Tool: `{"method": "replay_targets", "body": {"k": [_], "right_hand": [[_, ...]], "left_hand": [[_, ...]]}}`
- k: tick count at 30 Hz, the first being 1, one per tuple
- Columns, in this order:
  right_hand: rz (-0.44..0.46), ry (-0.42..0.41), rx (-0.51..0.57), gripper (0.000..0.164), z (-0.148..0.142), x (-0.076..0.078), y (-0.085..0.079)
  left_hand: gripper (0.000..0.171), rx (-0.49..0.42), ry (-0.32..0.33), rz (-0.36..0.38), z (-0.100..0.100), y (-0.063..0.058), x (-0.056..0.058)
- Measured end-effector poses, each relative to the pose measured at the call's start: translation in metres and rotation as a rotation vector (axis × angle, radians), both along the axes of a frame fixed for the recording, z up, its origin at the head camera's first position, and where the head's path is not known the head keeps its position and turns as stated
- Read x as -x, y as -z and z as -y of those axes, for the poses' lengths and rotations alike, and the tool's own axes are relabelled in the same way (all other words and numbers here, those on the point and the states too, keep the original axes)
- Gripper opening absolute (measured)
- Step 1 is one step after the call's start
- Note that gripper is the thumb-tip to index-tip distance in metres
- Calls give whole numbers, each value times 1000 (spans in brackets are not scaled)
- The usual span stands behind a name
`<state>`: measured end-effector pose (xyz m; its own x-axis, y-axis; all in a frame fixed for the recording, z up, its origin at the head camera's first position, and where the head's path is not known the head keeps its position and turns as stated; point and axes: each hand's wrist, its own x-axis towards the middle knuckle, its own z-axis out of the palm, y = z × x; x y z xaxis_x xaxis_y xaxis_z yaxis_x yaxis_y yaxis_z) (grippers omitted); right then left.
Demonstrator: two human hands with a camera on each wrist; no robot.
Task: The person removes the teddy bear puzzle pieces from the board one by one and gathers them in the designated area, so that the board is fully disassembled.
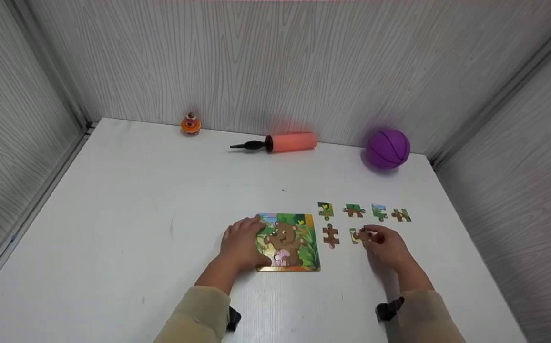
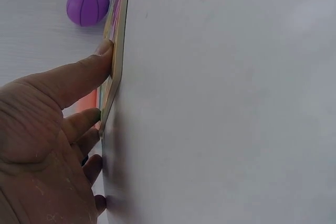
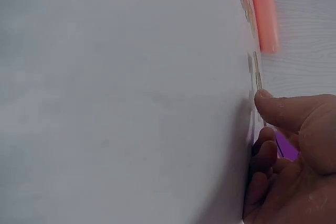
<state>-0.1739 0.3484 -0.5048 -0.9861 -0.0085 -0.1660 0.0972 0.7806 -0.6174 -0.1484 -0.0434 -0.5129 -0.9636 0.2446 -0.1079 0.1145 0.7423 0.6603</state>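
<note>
A square bear jigsaw puzzle point(image 1: 285, 243) lies on the white table. My left hand point(image 1: 243, 243) grips its left side, the thumb point(image 2: 86, 77) over the near corner and the fingers toward the far corner. To the right, my right hand point(image 1: 390, 245) pinches a brown-and-green puzzle piece point(image 1: 357, 236) between thumb and fingers; seen edge-on in the right wrist view, the piece point(image 3: 258, 72) sits just above the tabletop. Part of that piece is hidden by the fingertips. A brown puzzle piece point(image 1: 331, 236) lies between the puzzle and my right hand.
Several loose pieces form a row beyond my right hand, among them a green-and-brown piece point(image 1: 354, 210) and a blue-green piece point(image 1: 379, 212). Along the back wall stand an orange toy figure point(image 1: 190, 125), a coral hand pump point(image 1: 292, 142) and a purple ball point(image 1: 388, 148).
</note>
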Motion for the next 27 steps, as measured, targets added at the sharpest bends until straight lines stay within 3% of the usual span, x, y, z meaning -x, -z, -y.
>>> {"method": "replay_targets", "body": {"k": [9,16,21,27], "right_hand": [[27,25,-14,46,1,2,0],[49,66,17,60,8,-6,-5],[23,58,28,57,39,-19,-13],[6,-90,99,44,92,-35,-16]], "left_hand": [[89,3,8,3,1,-2,-1],[89,-4,9,0,0,1,0],[90,2,3,6,1,1,0],[89,-9,11,20,0,-1,1]]}}
